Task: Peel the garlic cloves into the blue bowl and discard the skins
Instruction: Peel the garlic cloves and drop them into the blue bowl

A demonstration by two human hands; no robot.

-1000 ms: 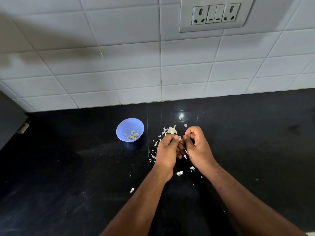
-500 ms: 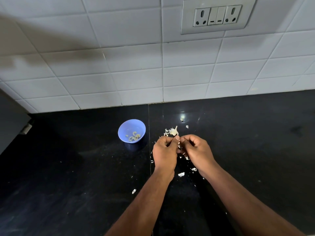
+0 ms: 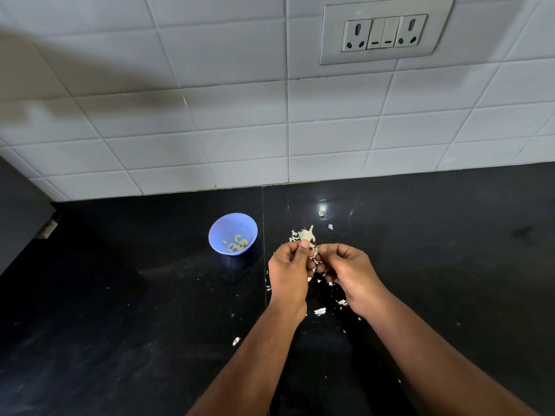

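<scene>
A small blue bowl [image 3: 216, 235] stands on the black counter with several peeled cloves [image 3: 237, 243] in it. Just right of it, my left hand [image 3: 288, 274] and my right hand [image 3: 350, 273] meet over the counter. Their fingertips pinch a small garlic clove [image 3: 316, 256] between them, mostly hidden by the fingers. Behind the hands lies the rest of the garlic bulb [image 3: 306, 234] with its stem up. White skin flakes [image 3: 320, 311] are scattered under and around the hands.
A black stone counter [image 3: 120, 310] meets a white tiled wall [image 3: 210, 130] with a socket plate [image 3: 386, 31]. One loose clove [image 3: 322, 210] lies near the wall. A dark appliance edge [image 3: 21, 211] stands at the far left.
Both hands stay together on the clove, the fingers shifting slightly as they work at it. The view has drifted a little; the bowl and the bulb have not moved.
</scene>
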